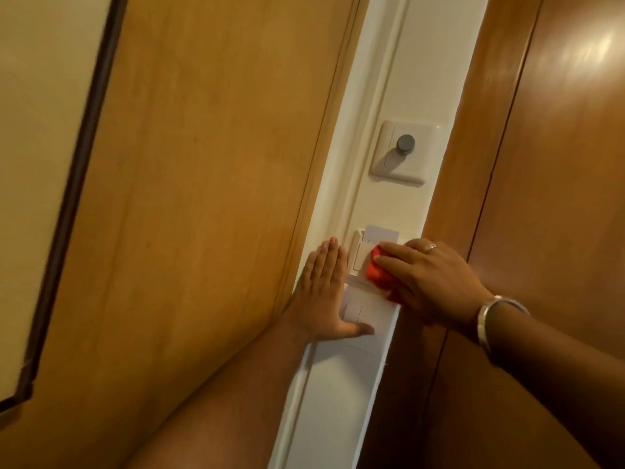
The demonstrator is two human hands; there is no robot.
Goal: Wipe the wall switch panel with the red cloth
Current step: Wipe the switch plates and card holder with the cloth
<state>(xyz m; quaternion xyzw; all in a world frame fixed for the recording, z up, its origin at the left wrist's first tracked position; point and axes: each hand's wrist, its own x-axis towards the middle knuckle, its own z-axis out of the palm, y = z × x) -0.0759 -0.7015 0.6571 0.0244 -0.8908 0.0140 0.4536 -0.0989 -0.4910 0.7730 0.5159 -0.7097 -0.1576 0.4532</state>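
On a narrow white wall strip between wooden panels sits a white card-holder switch panel [359, 255] with a white key card [382, 232] standing in its top slot. My right hand [429, 282] presses a bunched red cloth [380, 274] against this panel's right side, hiding that part. Just below is a white rocker switch plate [363, 308]. My left hand [323, 292] lies flat with fingers together on the wall beside the panels, its thumb across the rocker plate's lower edge.
A white dimmer plate with a grey round knob [405, 143] is mounted higher on the strip. Wooden panels flank the strip, a light one [203, 198] to the left and a glossy darker one [541, 164] to the right. A dark-framed pale panel [33, 164] stands far left.
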